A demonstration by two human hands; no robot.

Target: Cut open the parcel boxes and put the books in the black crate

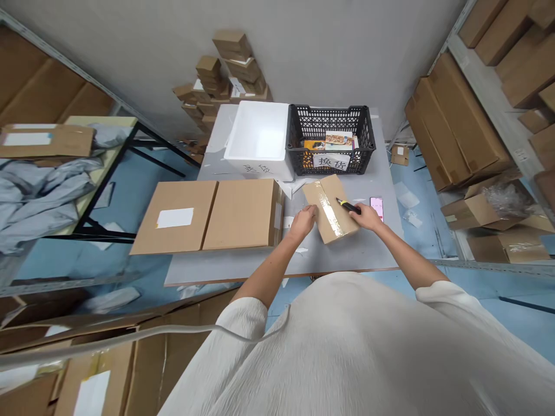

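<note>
A taped cardboard box (pixel 315 198) lies at an angle on the table, a strip of clear shiny tape running along its top. My left hand (pixel 304 221) is closed at the left edge of this box, fingers curled against it. In my right hand (pixel 366 218) is a black and yellow utility knife (pixel 349 206), its tip pointing left over the top of the box. Just right of that hand lies a phone (pixel 377 207) with a lit pink screen, partly covered by the hand.
Behind the box stand a white foam bin (pixel 234 134) and a black plastic crate (pixel 370 138) holding colourful packets. Two larger cartons (pixel 238 214) sit on the left of the grey table (pixel 225 270). Shelves with boxes (pixel 459 133) line the right; a cable (pixel 186 329) crosses the lower left.
</note>
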